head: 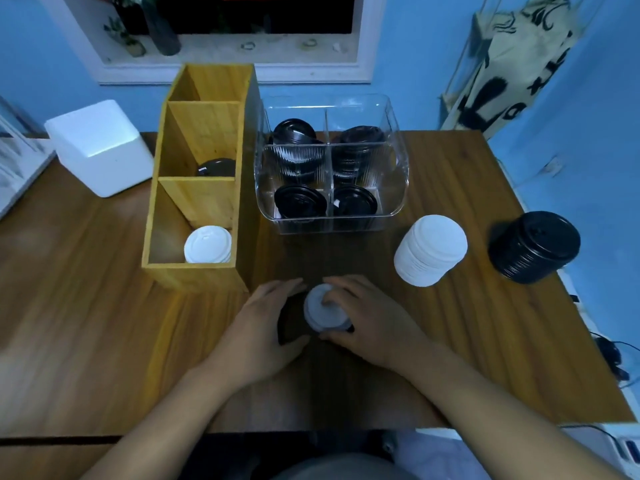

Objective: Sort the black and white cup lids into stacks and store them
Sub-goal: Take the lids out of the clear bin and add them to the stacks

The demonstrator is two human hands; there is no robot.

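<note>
Head view, left hand: we curl it around a black lid at the near middle of the table.
Right hand: we grip a white lid, fingers over its top and thumb at its near edge.
White lid: it sits between our hands, partly over the black lid.
Wooden organiser: left of centre; white lids in the near compartment, a dark lid in the middle one.
Clear bin: just right of the organiser; black lids in all four sections.
White stack: on the table to the right.
Black stack: further right, near the edge.
</note>
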